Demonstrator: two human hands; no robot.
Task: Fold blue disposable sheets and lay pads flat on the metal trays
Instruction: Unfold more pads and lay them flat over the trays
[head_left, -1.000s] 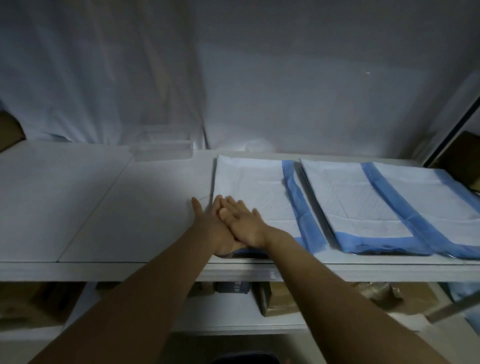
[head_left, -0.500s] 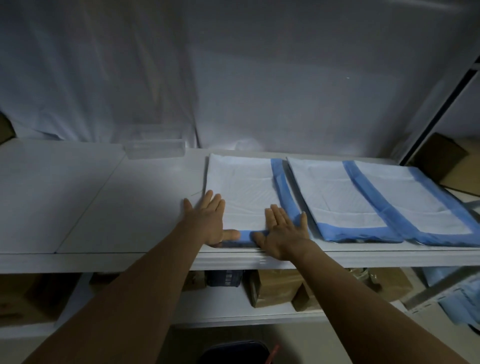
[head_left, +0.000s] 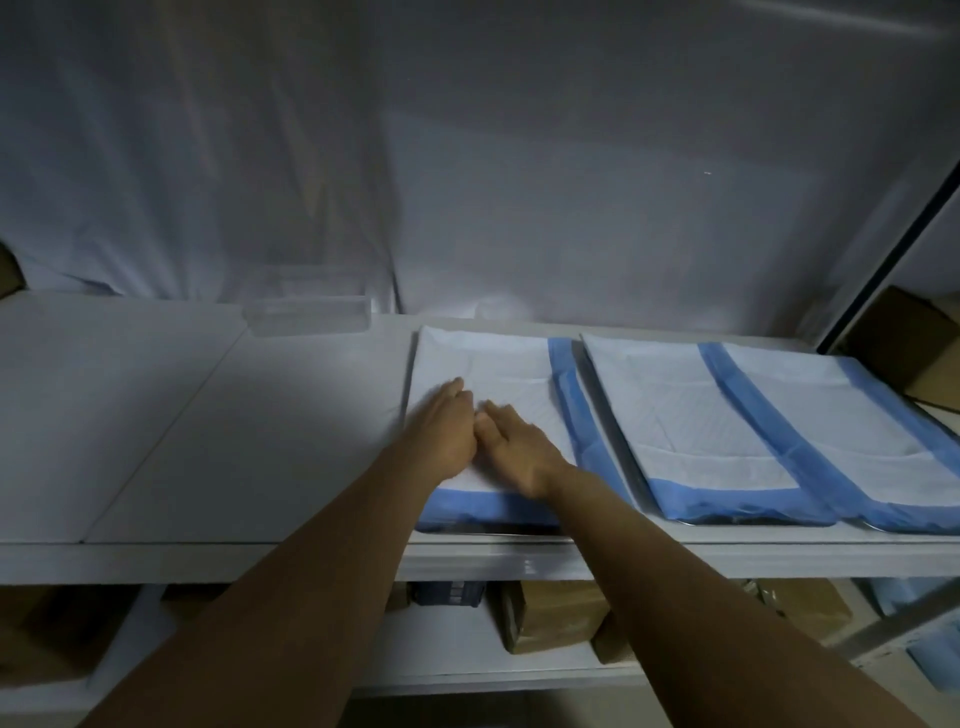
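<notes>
White pad (head_left: 498, 364), blue border, flat under both hands

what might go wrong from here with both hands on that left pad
Left hand and right hand press flat on the white blue-bordered pad; sweeping outward might bunch its rumpled blue right border against the neighbouring metal tray. The pad's own tray sits near the white shelf's front edge, so pulling back might slide it off.

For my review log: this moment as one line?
step: pressing pad flat | left hand: flat on leftmost pad | right hand: flat on same pad
</notes>
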